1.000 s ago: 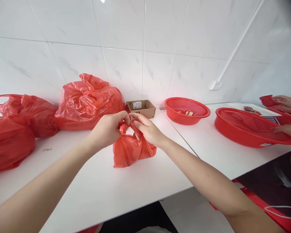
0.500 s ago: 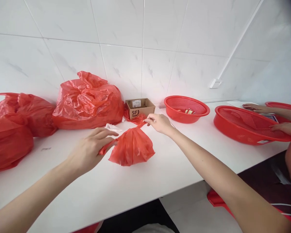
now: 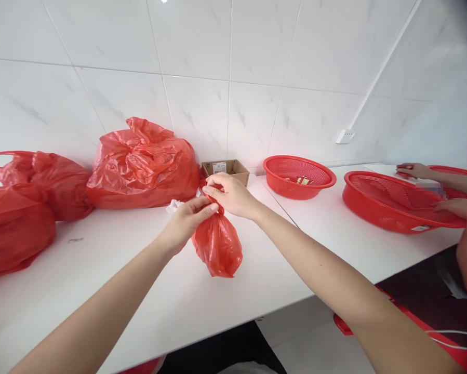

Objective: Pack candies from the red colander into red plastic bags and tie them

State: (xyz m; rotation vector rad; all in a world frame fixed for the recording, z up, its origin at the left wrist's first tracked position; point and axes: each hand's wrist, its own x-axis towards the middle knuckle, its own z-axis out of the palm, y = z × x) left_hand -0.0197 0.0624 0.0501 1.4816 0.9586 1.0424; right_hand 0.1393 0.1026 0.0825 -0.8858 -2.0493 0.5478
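Head view: the near edge of the white table (image 3: pixel 202 306) crosses the lower part of the frame. On the table, centrally, is the small red bag (image 3: pixel 221 249), its full part below its gathered neck. The left hand (image 3: pixel 184 221) pinches the neck between thumb and fingers. The right hand (image 3: pixel 229 193), just beside it, has its thumb and fingers closed on the upper end of the same bag. White crumpled material (image 3: pixel 173 206) lies near the left hand. Behind the hands stands the open cardboard box (image 3: pixel 241 175), between the large red bag (image 3: pixel 143 171) and the round red basket (image 3: pixel 297 191). The tiled wall (image 3: pixel 194 41) rises behind them.
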